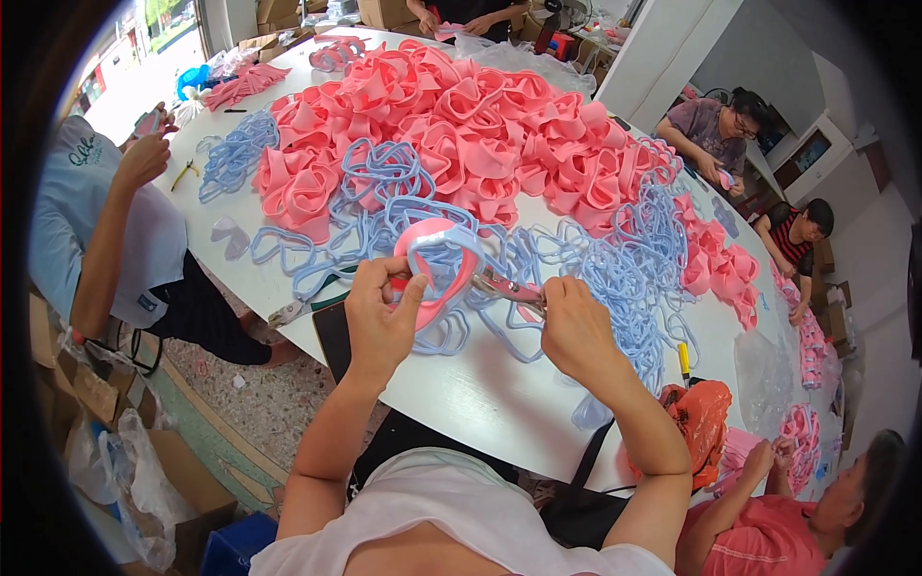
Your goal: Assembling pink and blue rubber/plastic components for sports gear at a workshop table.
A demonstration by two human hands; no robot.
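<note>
- Pink-and-blue ring (470,261): above the worktop (461,403), its left side pinched in the left hand's (379,312) grip.
- Pliers (509,289): tips at the ring's right edge, long axis slanting down rightward.
- Right hand (578,328): farther off, grip closed around the handles.

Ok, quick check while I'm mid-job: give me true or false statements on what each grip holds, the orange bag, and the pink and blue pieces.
1. The left grip holds a pink-and-blue loop. True.
2. The right grip is empty. False: it holds a metal hand tool.
3. The orange bag lies left of the left grip. False: it lies right of the right grip.
4. Pink pieces are heaped beyond both grips. True.
5. The blue loops are on the floor. False: they lie on the table.
</note>
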